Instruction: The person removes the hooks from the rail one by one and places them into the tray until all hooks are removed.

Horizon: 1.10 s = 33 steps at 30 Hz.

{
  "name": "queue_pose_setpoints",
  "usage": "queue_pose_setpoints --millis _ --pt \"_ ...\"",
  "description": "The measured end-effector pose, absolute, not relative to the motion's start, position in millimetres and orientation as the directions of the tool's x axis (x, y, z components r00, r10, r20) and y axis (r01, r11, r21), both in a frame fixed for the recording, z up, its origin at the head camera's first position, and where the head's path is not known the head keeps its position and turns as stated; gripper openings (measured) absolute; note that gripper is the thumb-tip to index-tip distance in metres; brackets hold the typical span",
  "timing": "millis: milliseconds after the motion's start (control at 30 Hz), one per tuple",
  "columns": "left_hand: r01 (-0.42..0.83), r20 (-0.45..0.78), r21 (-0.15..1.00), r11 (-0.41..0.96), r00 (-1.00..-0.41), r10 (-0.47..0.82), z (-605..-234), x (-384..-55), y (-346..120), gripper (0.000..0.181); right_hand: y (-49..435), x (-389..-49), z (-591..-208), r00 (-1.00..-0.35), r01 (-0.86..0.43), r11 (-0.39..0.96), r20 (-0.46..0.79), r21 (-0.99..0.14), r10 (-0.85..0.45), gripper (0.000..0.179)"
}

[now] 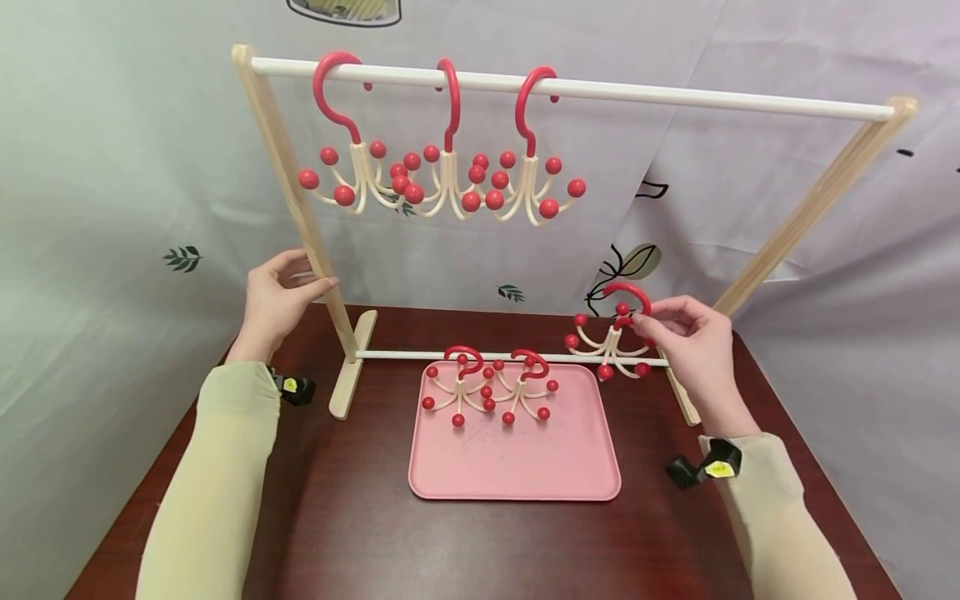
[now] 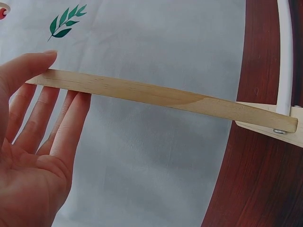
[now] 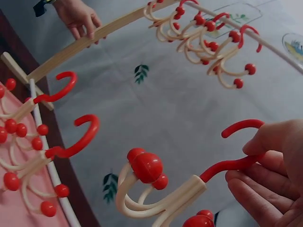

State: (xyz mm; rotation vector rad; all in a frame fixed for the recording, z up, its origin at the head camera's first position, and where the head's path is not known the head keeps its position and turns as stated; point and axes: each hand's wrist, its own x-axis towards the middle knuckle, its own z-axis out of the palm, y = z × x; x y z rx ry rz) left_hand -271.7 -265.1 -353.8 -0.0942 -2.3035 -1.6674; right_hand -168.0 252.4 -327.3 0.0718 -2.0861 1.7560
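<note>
My right hand (image 1: 693,337) pinches the red hook of a cream multi-arm hanger (image 1: 612,342) with red ball tips, held up near the rack's right leg. In the right wrist view, thumb and fingers close around that hook (image 3: 232,165). On the left, my other hand (image 1: 277,300) holds the rack's wooden left post (image 1: 300,200), thumb on one side and fingers on the other. Three like hangers (image 1: 448,167) hang by their hooks from the white top bar (image 1: 720,102), toward its left half. Two more hangers (image 1: 459,392) stand on the pink tray (image 1: 517,475), hooks upward.
The rack's right post (image 1: 817,200) slants up to the top bar. A white lower bar (image 1: 397,356) runs behind the tray, between wooden feet (image 1: 352,367). All stands on a dark red-brown table (image 1: 420,550), with pale patterned cloth (image 1: 465,267) behind.
</note>
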Motion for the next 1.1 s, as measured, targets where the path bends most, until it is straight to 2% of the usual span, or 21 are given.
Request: queue_pose_setpoints --millis 367,567,1100 --pt "0.215 0.268 0.918 0.332 -0.955 -0.123 -355 -272 -266 0.049 246 -172 -379 -0.946 -0.217 0.320 0.279 -0.922 0.162 0.022" --pt "0.213 0.267 0.919 0.332 -0.956 -0.124 -355 -271 -265 0.049 239 -171 -393 -0.964 -0.188 0.287 0.232 -0.939 0.128 0.022" --pt "0.224 0.275 0.918 0.328 -0.954 -0.117 -355 -274 -266 0.049 232 -174 -424 -0.983 -0.117 0.298 0.154 -0.947 0.104 0.024"
